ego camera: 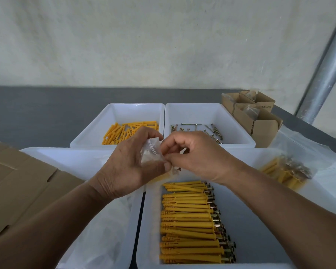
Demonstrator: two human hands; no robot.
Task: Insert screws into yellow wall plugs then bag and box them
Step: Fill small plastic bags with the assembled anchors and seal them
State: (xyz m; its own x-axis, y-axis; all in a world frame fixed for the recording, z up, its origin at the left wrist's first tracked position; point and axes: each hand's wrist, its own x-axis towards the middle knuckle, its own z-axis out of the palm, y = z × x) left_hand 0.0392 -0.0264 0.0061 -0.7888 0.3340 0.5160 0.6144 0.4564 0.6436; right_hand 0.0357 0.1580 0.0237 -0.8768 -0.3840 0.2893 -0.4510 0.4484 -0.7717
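A small clear zip bag (151, 152) is held above the white trays: it is gripped in the curled fingers of the left hand (124, 164), and its edge is pinched by the right hand (194, 154). Screw-fitted plugs (190, 220) are laid in rows in the near right tray (246, 241). Loose yellow wall plugs (128, 131) and loose screws (202, 129) are kept in the two far trays on the grey bench (37, 113).

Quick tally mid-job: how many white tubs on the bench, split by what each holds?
Tub of loose yellow plugs: 1
Tub of loose screws: 1
Tub of plugs with screws fitted: 1
Tub of clear bags: 1
Total: 4 tubs
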